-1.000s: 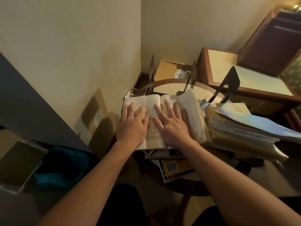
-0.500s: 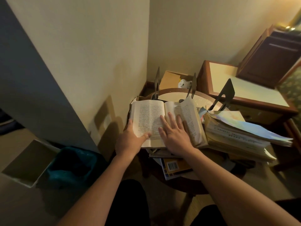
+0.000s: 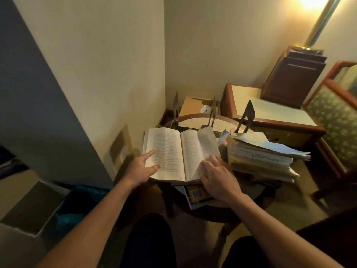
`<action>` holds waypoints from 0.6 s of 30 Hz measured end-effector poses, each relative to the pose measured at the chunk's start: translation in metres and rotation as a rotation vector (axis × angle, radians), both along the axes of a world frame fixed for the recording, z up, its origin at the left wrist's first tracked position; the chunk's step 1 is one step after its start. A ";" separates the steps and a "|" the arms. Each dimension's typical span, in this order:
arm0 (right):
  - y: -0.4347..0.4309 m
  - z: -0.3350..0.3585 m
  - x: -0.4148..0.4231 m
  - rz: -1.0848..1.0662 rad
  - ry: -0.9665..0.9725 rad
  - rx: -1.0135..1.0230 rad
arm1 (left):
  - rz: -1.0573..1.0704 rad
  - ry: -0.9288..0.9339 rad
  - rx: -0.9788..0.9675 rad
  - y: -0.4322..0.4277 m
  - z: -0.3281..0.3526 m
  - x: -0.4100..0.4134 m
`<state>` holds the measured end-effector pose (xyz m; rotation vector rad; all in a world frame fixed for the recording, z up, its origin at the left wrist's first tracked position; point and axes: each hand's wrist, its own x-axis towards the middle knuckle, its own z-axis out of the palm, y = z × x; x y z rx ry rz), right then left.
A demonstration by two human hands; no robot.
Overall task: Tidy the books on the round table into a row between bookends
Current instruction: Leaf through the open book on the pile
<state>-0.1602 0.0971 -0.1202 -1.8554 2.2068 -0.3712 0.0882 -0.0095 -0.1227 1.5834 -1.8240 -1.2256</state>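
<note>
We see an open book [image 3: 173, 151] lying flat on top of other books at the near left side of the round table [image 3: 195, 117]. Its pages are cream and full of small print. One page on the right side stands up a little.

Our left hand [image 3: 142, 169] is at the left edge of the book. Its fingers are straight and spread wide, and the pointing finger and thumb touch the left page. Our right hand [image 3: 218, 176] lies palm down on the low corner of the right page. It is blurry, so we cannot tell if its fingers grip the page or just rest there.

Under the open book a book with a barcode [image 3: 197, 194] sticks out toward us. Just beside the open book, on the right, is a tall messy stack of books [image 3: 258, 157]. Three dark bookends stand up at the back of the table: a left bookend [image 3: 175, 105], a middle bookend [image 3: 213, 111] and a right bookend [image 3: 247, 115].

The table sits in a corner with cream walls. Behind it is a cardboard box [image 3: 191, 106]. To the right is a side table [image 3: 270, 111] with a dark cabinet [image 3: 291, 80] on it, then a chair [image 3: 336, 113]. A lamp pole [image 3: 318, 22] glows up high. On the floor to our left is a bin with a teal bag [image 3: 77, 206]
</note>
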 end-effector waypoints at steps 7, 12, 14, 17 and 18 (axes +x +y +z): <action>0.016 0.004 0.000 -0.054 -0.122 0.070 | -0.026 -0.016 0.013 0.001 0.000 0.012; 0.016 -0.003 -0.003 -0.187 -0.301 0.125 | -0.040 -0.062 0.020 0.006 0.005 0.015; 0.015 -0.004 -0.002 -0.222 -0.355 0.142 | -0.049 -0.092 0.014 0.006 0.007 0.015; 0.013 -0.005 -0.001 -0.276 -0.382 0.093 | -0.068 -0.118 0.014 0.007 0.011 0.014; 0.012 -0.004 -0.002 -0.297 -0.406 0.067 | -0.076 -0.128 0.005 0.006 0.012 0.013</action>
